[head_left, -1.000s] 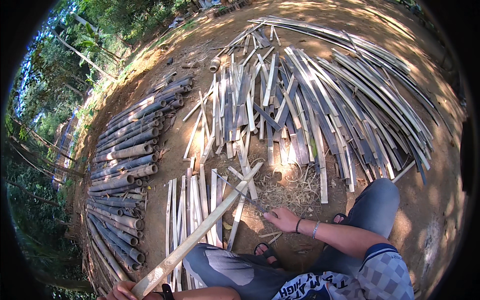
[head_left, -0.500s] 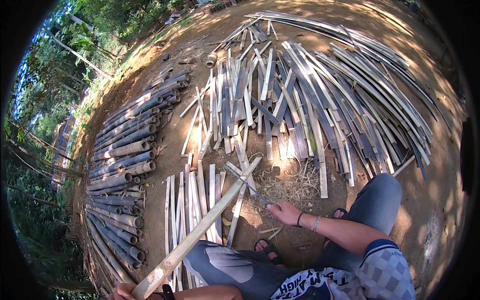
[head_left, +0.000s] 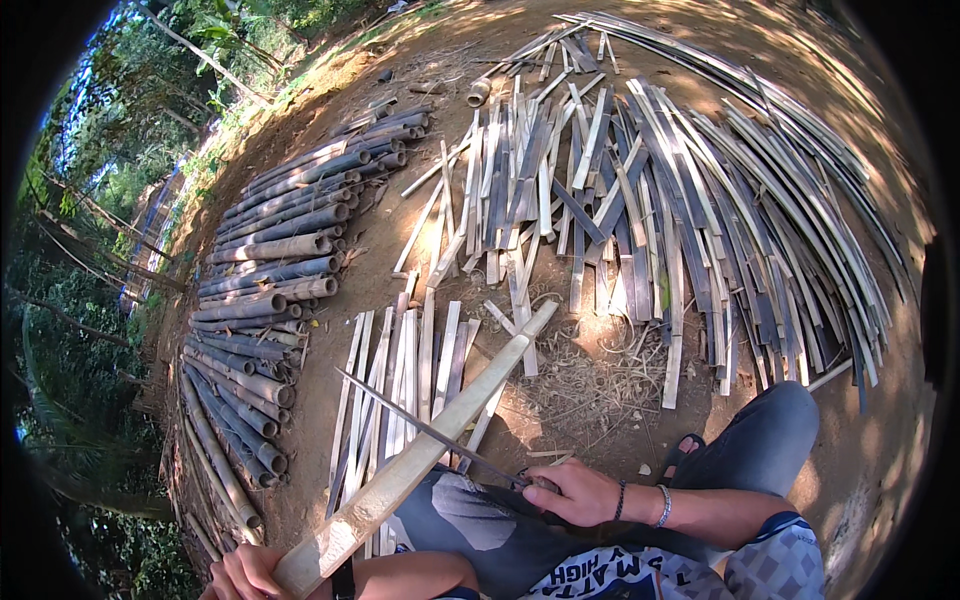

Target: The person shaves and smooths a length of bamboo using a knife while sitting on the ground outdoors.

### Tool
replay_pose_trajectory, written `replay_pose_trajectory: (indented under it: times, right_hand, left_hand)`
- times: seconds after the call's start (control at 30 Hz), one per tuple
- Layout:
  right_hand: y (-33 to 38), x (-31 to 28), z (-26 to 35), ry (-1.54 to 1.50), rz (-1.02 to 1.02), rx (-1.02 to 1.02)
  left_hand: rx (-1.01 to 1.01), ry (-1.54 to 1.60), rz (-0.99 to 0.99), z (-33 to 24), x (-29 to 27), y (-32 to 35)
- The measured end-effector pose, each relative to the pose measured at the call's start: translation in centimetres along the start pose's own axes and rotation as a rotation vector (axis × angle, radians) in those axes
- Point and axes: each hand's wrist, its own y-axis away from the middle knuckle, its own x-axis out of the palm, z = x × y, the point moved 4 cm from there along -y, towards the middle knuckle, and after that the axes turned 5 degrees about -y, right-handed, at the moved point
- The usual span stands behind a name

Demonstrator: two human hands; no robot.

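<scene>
Splitting bamboo on bare ground, a pole in one hand and a long blade in the other.

At the far left of the ground lies a row of round bamboo poles (head_left: 265, 330), stacked side by side. The left hand (head_left: 245, 575), at the lower edge, is closed around the near end of a pale bamboo pole (head_left: 430, 455) that slants up and to the right across the person's knee (head_left: 470, 515). Under it a small batch of flat strips (head_left: 400, 390) lies on the dirt. The right hand (head_left: 580, 492) is wrapped tight on the handle of a long thin blade (head_left: 430, 432), which crosses the pole and touches it. Beyond, to the right, a wide fan of split strips (head_left: 690, 200) covers the ground, with dry shavings (head_left: 600, 380) near the person's foot (head_left: 685, 450).
</scene>
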Motion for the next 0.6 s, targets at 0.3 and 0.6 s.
replay_pose_trajectory:
  times: [0.3, 0.6]
  right_hand:
    - [0.8, 1.1, 5.2, -0.054, 0.203, 0.03]
    - [0.6, -0.1, 0.3, -0.059, -0.074, 0.12]
  left_hand:
    - [-0.039, 0.22, 0.194, 2.0, 3.0, -1.0]
    - [-0.077, 0.218, 0.269, 2.5, 4.4, -1.3]
